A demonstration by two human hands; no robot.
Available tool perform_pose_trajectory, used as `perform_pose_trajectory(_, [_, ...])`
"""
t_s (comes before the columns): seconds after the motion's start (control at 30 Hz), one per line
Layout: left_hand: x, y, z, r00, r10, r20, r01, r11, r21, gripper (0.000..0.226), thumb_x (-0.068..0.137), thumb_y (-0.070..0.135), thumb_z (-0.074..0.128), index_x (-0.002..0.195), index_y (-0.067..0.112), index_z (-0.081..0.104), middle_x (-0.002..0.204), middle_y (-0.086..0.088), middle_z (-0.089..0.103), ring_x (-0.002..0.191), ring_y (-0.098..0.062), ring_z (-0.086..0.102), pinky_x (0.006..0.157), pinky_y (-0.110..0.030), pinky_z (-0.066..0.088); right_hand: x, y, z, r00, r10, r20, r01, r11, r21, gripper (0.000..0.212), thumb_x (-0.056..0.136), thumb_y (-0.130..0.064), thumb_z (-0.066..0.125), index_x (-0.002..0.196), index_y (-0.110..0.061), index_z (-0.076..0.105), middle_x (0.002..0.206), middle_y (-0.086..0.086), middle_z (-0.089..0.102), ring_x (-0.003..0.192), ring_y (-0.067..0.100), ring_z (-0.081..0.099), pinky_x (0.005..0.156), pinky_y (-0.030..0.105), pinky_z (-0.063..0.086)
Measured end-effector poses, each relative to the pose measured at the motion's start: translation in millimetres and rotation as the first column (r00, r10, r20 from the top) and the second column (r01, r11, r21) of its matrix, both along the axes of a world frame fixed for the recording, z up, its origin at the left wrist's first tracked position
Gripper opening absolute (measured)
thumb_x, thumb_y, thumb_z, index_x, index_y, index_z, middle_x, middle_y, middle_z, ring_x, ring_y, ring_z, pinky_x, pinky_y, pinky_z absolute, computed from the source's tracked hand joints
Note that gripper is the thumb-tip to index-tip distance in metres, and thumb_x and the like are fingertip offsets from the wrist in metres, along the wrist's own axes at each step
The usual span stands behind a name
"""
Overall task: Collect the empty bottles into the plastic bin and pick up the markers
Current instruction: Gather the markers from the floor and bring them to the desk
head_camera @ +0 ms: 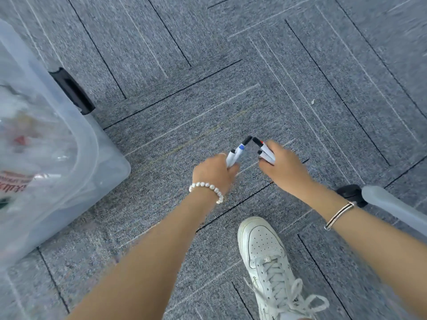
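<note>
Gripping slim white markers (pixel 238 152): left hand (pixel 213 170), right hand (pixel 285 166) fisted; ribbed grey carpet (pixel 231 65).

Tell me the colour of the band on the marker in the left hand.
Blue, on the white marker in the left hand; head view.

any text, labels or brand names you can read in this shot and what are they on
No text here can be read.
Red print on a label inside the plastic bin, at: blurred through the wall, unreadable.
Markers in the left hand and right hand: no legible print.
White shoe: small emblem, no readable letters.
</note>
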State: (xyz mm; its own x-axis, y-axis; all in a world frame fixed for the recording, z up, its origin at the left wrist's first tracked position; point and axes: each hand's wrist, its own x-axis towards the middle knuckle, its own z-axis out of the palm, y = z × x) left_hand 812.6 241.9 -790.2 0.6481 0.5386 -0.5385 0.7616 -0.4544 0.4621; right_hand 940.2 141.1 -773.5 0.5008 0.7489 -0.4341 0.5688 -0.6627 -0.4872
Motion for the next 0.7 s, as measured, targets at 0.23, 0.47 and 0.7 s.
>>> perform_pose_trajectory(0.23, [7,36,138,0.828,0.479,0.292,-0.447,0.877,-0.173,0.031,0.095,0.038,0.042,0.077,0.015,0.050,0.061,0.003,0.048,0.049,-0.014,0.044,0.051,-0.030,0.049,-7,73,137,0.998,0.014,-0.057,-0.004,0.985,0.170,0.013,0.093,-0.023,0.050,0.104,-0.017,0.054,0.063,-0.004,0.046,0.050,0.013,0.041,0.042,0.021,0.033])
perform_pose_trajectory(0.47, [-12,60,366,0.641,0.639,0.425,-0.578,0.766,-0.281,0.039,0.094,0.032,0.046,0.059,0.015,0.048,0.054,-0.002,0.051,0.047,-0.019,0.045,0.049,-0.032,0.041,-42,102,347,0.994,0.035,-0.101,-0.009,0.970,0.244,0.007,0.090,-0.021,0.054,0.083,-0.018,0.054,0.059,-0.009,0.044,0.049,0.005,0.039,0.042,0.015,0.030])
perform_pose_trajectory(0.7, [-64,69,612,0.554,0.709,0.436,-0.601,0.703,-0.380,0.029,0.095,0.017,0.040,0.072,0.005,0.053,0.057,-0.005,0.056,0.037,0.000,0.048,0.042,-0.012,0.037,-73,120,602,0.993,0.093,-0.078,-0.065,0.948,0.312,0.025,0.090,-0.017,0.051,0.065,-0.014,0.045,0.052,-0.004,0.033,0.046,0.011,0.029,0.043,0.022,0.021])
